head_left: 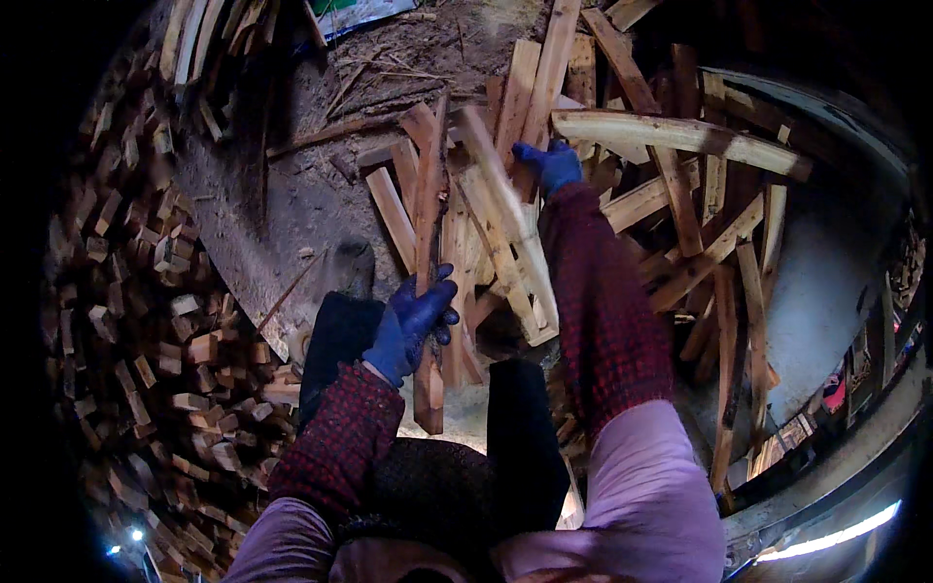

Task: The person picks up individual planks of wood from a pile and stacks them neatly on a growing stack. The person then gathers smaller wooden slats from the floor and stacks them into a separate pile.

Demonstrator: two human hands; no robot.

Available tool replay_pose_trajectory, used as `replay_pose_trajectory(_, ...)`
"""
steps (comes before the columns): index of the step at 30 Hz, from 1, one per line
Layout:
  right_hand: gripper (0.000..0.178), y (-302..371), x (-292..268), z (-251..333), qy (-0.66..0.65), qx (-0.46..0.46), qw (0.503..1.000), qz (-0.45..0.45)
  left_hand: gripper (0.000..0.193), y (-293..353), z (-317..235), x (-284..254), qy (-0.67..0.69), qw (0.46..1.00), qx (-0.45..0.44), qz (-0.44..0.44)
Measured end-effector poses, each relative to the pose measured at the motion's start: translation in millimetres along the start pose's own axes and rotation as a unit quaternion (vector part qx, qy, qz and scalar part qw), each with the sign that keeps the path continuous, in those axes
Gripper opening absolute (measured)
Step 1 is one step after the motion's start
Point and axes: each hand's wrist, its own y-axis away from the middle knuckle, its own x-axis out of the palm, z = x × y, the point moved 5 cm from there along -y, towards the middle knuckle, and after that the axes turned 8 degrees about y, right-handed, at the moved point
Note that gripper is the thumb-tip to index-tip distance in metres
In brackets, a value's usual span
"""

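My left hand point(416, 316), in a blue glove, is closed round the lower part of a long, narrow wooden strip point(429, 204). This strip stands nearly lengthwise in front of me, its near end just below my hand. Farther out, my right hand point(552, 165), also gloved in blue, has its fingers curled over a long wooden plank point(547, 83) in the heap; the forearm partly hides the grip. Between my hands lies a pale, rough-edged slab point(505, 189), leaning over other pieces. A pale curved board point(680, 133) lies just right of my right hand.
Many short cut wood blocks point(209, 408) are piled along the left. Loose strips point(724, 243) lie crossed on the right, beside a pale smooth surface point(816, 301). Bark and splinters litter the dirt floor point(233, 194). More slats point(199, 39) stand at the upper left.
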Motion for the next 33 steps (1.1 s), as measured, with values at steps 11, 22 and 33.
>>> replay_pose_trajectory(11,0.07,173.6,-141.1,-133.5,0.216,-0.152,0.961,-0.083,0.053,4.9,-22.6,19.9,0.039,0.998,0.01,0.055)
replay_pose_trajectory(22,0.064,-9.8,-148.5,90.0,0.124,-0.041,0.979,-0.157,0.055,22.3,-30.5,17.8,0.047,0.996,0.047,0.064)
replay_pose_trajectory(33,0.061,239.3,-152.8,-21.9,-0.076,-0.096,0.986,-0.117,0.053,26.3,-31.7,28.6,0.105,0.984,0.055,0.134)
